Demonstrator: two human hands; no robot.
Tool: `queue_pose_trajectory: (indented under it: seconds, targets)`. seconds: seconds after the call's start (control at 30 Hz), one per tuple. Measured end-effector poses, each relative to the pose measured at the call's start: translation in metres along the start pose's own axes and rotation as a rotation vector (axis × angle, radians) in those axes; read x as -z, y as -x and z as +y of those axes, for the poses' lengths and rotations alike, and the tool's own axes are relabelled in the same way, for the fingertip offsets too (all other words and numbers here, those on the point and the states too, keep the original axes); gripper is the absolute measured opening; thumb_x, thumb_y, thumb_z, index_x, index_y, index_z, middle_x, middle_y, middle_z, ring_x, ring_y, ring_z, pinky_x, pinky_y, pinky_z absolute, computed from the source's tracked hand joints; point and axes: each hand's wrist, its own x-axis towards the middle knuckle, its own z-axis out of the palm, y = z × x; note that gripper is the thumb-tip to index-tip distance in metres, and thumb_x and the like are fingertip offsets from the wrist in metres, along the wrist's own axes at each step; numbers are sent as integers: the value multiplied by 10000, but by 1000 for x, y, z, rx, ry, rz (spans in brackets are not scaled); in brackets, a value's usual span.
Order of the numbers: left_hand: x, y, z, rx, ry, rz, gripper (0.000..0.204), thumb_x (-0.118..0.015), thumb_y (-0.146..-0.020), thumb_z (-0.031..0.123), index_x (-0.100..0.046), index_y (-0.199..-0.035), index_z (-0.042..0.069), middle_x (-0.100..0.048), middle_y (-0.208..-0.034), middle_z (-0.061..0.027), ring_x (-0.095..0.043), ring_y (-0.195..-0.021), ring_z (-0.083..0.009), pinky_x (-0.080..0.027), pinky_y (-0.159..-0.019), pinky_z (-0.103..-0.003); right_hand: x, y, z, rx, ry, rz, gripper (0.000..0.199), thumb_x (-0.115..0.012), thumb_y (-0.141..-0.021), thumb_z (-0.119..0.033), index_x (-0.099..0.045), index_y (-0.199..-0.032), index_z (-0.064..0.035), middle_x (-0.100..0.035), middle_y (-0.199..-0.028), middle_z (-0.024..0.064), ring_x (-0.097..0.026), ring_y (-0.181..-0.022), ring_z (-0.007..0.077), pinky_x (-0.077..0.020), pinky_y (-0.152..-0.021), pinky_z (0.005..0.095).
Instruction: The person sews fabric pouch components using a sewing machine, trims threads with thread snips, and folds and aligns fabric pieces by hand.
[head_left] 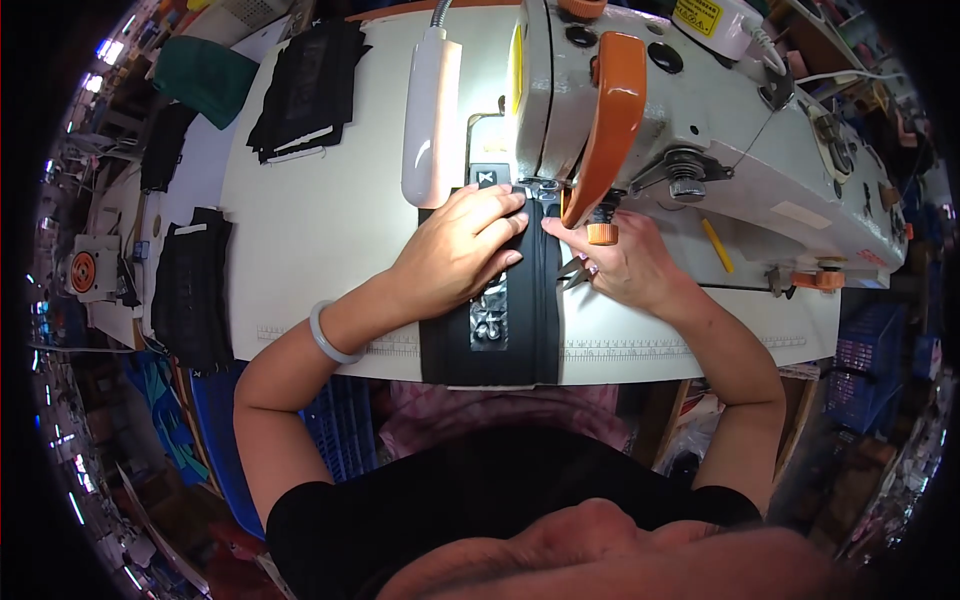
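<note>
Two hands guide a black fabric strip under the needle of a sewing machine on a pale bench.

The left hand (462,245) lies flat and open, fingers spread, pressing the black fabric strip (490,330) down just in front of the presser foot (545,188). The right hand (625,265) rests on the strip's right edge with its fingers loosely curled, and small metal snips (572,272) poke out beside them; whether it grips them I cannot tell. The strip runs from the needle straight back to the bench's near edge and hangs over it. The sewing machine (700,110), grey-white with an orange lever, fills the far right corner. A white lamp (430,115) glows beside it. Stacks of black cloth pieces (305,90) sit at the far left, and more (190,285) lie at the left edge.
</note>
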Motion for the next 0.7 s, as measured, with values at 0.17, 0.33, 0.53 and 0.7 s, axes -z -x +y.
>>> queue_pose_trajectory:
  seconds: [0.17,0.33,0.53,0.7]
  targets:
    - [-1,-2,-2,53,45,-11,373,-731,-884,180,-632,-1195,0,-588,-1290,-161,-545,-1266,-332,-428,-1073,-495,4,1,2,59,-30,-45,573,-715,-682,20,-708,-1226,-159,-703,-1010,90,-690,-915,286,-573,-758,405]
    - [-2,-1,-6,83,19,-22,402,-716,-899,221,-629,-1226,5,-575,-1340,-164,-517,-1308,-337,-421,-1081,-495,5,-1,-1,89,13,-42,559,-719,-677,26,-715,-1208,-147,-707,-1016,99,-694,-911,296,-581,-754,401]
    - [13,14,23,66,-72,-82,510,-722,-892,322,-614,-1281,10,-548,-1383,-184,-479,-1337,-371,-410,-1085,-495,6,2,-7,140,-24,-8,512,-712,-686,37,-727,-1170,-129,-708,-993,101,-700,-876,295,-581,-744,392]
    - [13,27,35,70,-44,-113,609,-756,-851,400,-616,-1299,13,-535,-1405,-199,-462,-1349,-397,-399,-1091,-498,11,-5,-8,88,10,-2,464,-699,-702,40,-737,-1136,-117,-708,-959,85,-702,-867,279,-583,-733,382]
